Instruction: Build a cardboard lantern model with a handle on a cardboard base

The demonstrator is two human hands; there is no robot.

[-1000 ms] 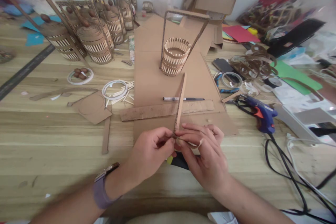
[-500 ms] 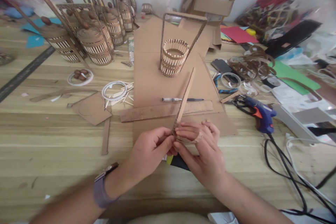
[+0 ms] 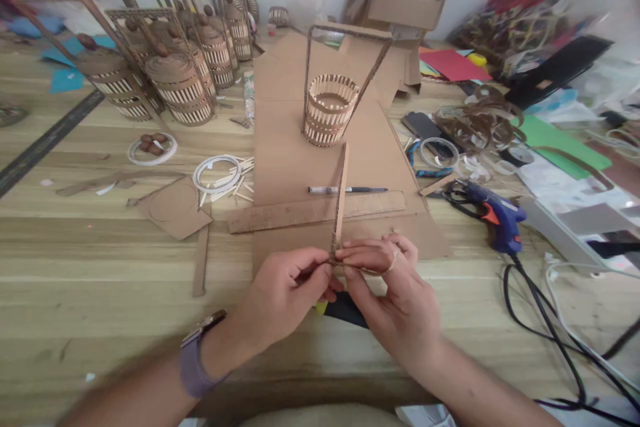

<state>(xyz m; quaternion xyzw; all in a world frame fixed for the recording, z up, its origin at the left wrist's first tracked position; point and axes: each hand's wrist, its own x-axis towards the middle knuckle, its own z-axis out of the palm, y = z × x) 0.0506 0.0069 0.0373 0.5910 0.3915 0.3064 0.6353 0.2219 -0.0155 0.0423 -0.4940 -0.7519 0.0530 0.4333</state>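
Both of my hands meet at the near edge of the cardboard sheet, pinching a narrow cardboard strip. The strip's long end points up and away, while a thinner piece of it runs between my fingers. My left hand is closed with thumb and forefinger on the strip. Closed from the other side, my right hand has its thumb and fingertips on it. Beneath the hands lies a black and yellow-green object, mostly covered. Past the strip are a pen and a wider cardboard piece.
A small stick basket with a tall handle stands on the sheet. Several lidded baskets fill the back left. At right lie a blue glue gun with cords and coiled cardboard strips. Tape rolls rest at left.
The strip's far end has swung left and now stands more upright, with its corrugated edge showing. My right hand has shifted slightly right; the left stays nearly in place.
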